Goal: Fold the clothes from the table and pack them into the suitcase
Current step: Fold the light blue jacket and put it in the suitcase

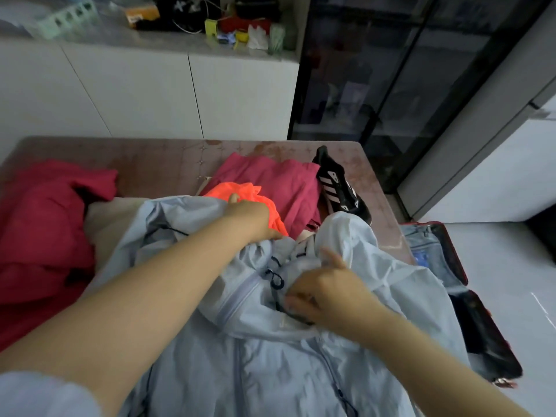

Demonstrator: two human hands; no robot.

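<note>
A: Jacket position?
B: Pale blue jacket (pixel 270 371) lies spread on the surface (pixel 150 158) at 6 o'clock, hood end bunched toward 12.
A: Hands?
B: Left hand (pixel 252 219) curls round the bunched far edge, touching the orange top (pixel 243 191). Right hand (pixel 325 293), blurred, pinches cloth near the collar.
A: Suitcase?
B: Suitcase (pixel 469 311) open on the floor at 4 o'clock, denim (pixel 421 239) inside.
A: Others?
B: Red garment (pixel 39 221) at 9, pink garment (pixel 270 179) at 12, striped black shoe (pixel 340 188) at 1.

Cluttered counter (pixel 168 40) (white cabinets (pixel 150 94) below)
</note>
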